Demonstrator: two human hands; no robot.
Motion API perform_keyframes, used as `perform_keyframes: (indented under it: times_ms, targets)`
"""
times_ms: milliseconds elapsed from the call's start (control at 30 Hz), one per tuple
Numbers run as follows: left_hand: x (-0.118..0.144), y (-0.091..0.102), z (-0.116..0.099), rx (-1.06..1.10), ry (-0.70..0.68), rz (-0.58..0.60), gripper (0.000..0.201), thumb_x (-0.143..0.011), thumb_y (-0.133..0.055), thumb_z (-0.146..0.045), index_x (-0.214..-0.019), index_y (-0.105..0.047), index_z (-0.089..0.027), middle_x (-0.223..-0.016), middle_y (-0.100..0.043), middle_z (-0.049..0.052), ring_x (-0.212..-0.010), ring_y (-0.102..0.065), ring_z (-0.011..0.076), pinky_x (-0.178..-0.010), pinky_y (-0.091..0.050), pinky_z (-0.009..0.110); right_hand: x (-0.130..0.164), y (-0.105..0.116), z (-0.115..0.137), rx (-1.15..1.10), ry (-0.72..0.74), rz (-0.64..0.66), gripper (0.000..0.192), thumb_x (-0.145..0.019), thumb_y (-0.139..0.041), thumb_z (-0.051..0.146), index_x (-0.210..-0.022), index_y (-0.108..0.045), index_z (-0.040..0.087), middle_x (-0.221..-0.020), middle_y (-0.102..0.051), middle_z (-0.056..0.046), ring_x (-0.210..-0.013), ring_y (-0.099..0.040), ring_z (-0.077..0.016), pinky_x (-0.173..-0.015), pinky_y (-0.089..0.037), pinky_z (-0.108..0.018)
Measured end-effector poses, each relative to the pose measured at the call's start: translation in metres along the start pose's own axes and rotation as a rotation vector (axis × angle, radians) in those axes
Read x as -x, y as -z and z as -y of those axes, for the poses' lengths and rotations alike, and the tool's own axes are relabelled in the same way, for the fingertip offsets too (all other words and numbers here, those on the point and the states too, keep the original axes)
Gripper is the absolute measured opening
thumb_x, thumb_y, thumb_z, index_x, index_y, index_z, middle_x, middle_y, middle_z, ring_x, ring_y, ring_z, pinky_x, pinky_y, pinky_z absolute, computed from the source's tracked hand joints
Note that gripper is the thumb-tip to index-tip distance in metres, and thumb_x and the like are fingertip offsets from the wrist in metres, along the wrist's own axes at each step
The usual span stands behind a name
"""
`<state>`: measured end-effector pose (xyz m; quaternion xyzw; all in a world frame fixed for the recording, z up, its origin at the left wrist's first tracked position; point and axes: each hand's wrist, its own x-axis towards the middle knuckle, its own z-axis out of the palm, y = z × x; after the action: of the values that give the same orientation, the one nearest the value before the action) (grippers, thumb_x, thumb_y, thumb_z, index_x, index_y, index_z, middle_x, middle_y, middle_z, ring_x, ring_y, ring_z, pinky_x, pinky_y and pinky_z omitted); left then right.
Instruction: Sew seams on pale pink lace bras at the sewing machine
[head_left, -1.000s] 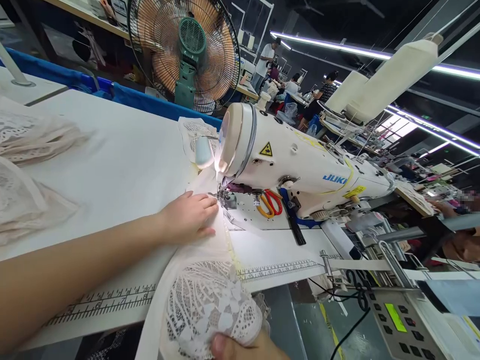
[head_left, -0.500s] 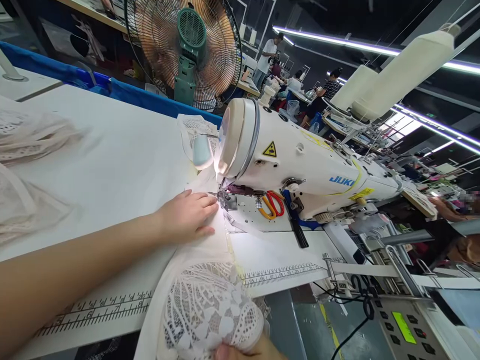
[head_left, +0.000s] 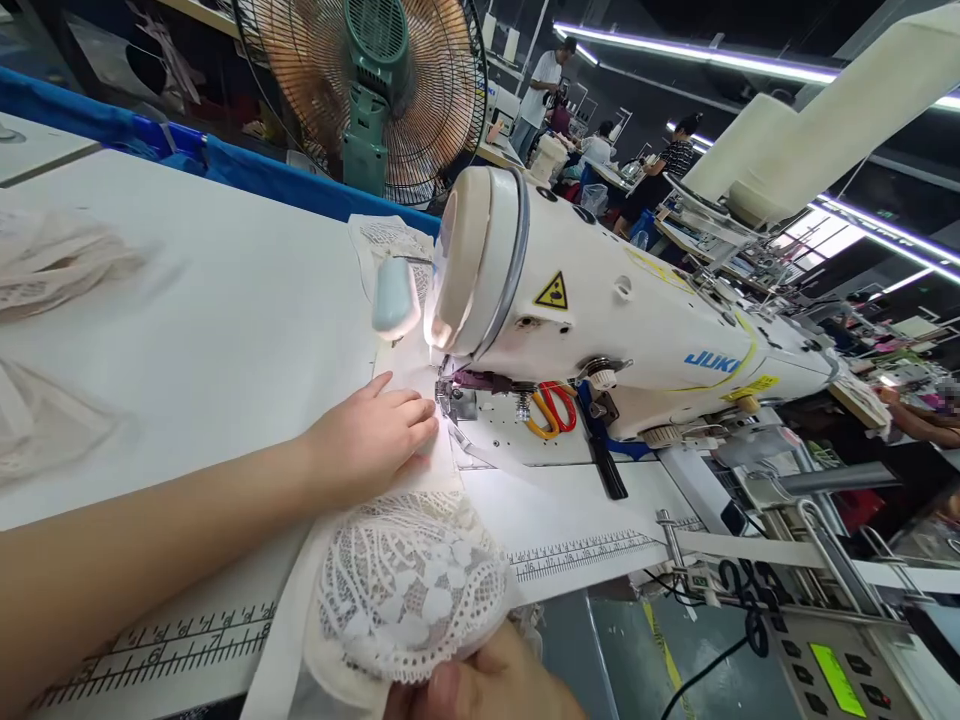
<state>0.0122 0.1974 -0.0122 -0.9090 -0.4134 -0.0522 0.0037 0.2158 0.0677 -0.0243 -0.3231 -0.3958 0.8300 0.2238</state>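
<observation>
One lace piece on my remote feed, lower centre of frame, plain pale cloth running from it up toward the needle area of the sewing machine. I have the left hand at centre, palm down, fingers slightly spread and nearly straight, pressing rather than gripping; probably that flattens the cloth beside the needle. The right hand, bottom centre, has its thumb over the scalloped border, seemingly pinching it; the other fingers are mostly hidden, so I can't tell how tight. Likely it supports the part drooping past the table's front edge.

Materials: open lace mesh, leafy motifs, dotted holes along the border, a rounded cup-like bulge, soft plain band at its left. Machine head is glossy cream, blunt and rounded. White table looks smooth, with a printed scale along the front, right of centre. Scissors, yellow and red handles, sit under the machine arm, presumably for easy reach. Thin crumpled fabric lies upper left, well apart.
</observation>
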Motion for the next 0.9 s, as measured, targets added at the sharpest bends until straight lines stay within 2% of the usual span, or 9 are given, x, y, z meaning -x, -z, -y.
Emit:
perform_keyframes:
  times_ms: [100,233,333,467,600,767,900]
  targets:
    - [0.003,0.002,-0.001,0.042,-0.011,-0.028,0.029,-0.091,-0.049,-0.031,-0.108,-0.068,-0.017,-0.121,-0.067,0.01,-0.11,-0.06,0.0279,-0.108,-0.033,0.055,-0.01,0.001,0.0,-0.057,0.086,0.037,0.049,-0.073,-0.07,0.059,-0.098,-0.071,0.017,-0.075,-0.066,-0.004,-0.057,-0.061,-0.0116,-0.053,-0.051,-0.022]
    - [0.005,0.001,0.001,0.114,-0.028,-0.05,0.03,-0.094,-0.043,-0.035,-0.099,-0.068,-0.021,-0.116,-0.068,0.007,-0.106,-0.062,0.0257,-0.107,-0.033,0.055,-0.023,-0.003,0.001,-0.182,0.15,0.077,0.056,-0.072,-0.071,0.058,-0.111,-0.068,0.018,-0.081,-0.068,-0.005,-0.065,-0.063,-0.0134,-0.057,-0.053,-0.024]
    - [0.005,0.001,0.002,0.159,-0.036,-0.031,0.034,-0.095,-0.037,-0.036,-0.093,-0.068,-0.022,-0.112,-0.07,0.007,-0.101,-0.063,0.0254,-0.105,-0.033,0.057,-0.031,-0.007,0.002,-0.249,0.161,0.08,0.058,-0.069,-0.074,0.056,-0.112,-0.068,0.017,-0.079,-0.067,-0.005,-0.068,-0.063,-0.013,-0.056,-0.053,-0.021]
    - [0.006,0.008,0.001,0.229,-0.017,-0.033,0.042,-0.097,-0.03,-0.038,-0.093,-0.069,-0.023,-0.111,-0.07,0.006,-0.101,-0.064,0.0235,-0.106,-0.033,0.054,-0.04,-0.01,0.002,-0.363,0.144,0.017,0.053,-0.062,-0.08,0.053,-0.098,-0.072,0.015,-0.083,-0.065,-0.006,-0.07,-0.062,-0.0121,-0.054,-0.052,-0.021]
    - [0.006,0.011,0.001,0.258,-0.003,-0.052,0.048,-0.098,-0.025,-0.04,-0.095,-0.07,-0.023,-0.112,-0.07,0.007,-0.1,-0.064,0.022,-0.106,-0.034,0.048,-0.048,-0.014,0.006,-0.423,0.105,-0.07,0.057,-0.052,-0.086,0.052,-0.089,-0.071,0.012,-0.079,-0.061,-0.006,-0.07,-0.06,-0.014,-0.052,-0.052,-0.023]
    - [0.003,0.003,0.0,0.222,0.001,-0.092,0.054,-0.098,-0.021,-0.045,-0.097,-0.069,-0.021,-0.111,-0.07,0.009,-0.095,-0.065,0.0227,-0.102,-0.04,0.046,-0.057,-0.026,0.014,-0.513,0.115,-0.149,0.055,-0.045,-0.088,0.048,-0.083,-0.071,0.012,-0.08,-0.06,-0.005,-0.067,-0.055,-0.0125,-0.06,-0.05,-0.026]
    - [0.002,0.001,-0.003,0.176,0.01,-0.089,0.05,-0.097,-0.027,-0.044,-0.104,-0.069,-0.017,-0.113,-0.07,0.011,-0.099,-0.065,0.0255,-0.094,-0.046,0.042,-0.063,-0.033,0.012,-0.551,0.131,-0.184,0.052,-0.043,-0.088,0.049,-0.076,-0.072,0.013,-0.079,-0.061,-0.006,-0.07,-0.056,-0.0143,-0.065,-0.048,-0.028]
